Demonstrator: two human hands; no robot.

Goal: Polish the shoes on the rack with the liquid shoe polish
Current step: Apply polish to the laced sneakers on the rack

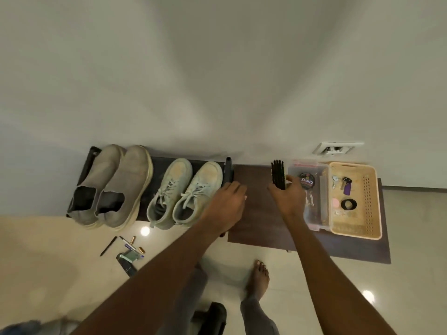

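The dark bottle of liquid shoe polish [228,169] stands at the right end of the shoe rack [87,170], just beside the pale lace-up sneakers [186,192]. The left hand [226,204] is closed around the bottle's lower part, and only its upper body and cap show above the fingers. Left of the sneakers on the same rack sits a pair of grey slip-on shoes [113,187], toes toward the white wall.

Right of the rack stands a low dark wooden desk [256,209]. Over it the right hand [289,197] grips a black-bristled shoe brush [278,175], bristles pointing toward the wall. Just right of that hand, on the desk, is a clear plastic box [316,213] with a round black polish tin [306,181] lying in it. Touching the box on its far side from the rack is a cream plastic basket [367,201] holding keys [344,183] and a black ring [348,204].

On the floor in front of the rack lie a pen [108,246], two small batteries [136,245] and a few other small items that cannot be made out. A bare foot [258,276] stands on the tiles in front of the desk.
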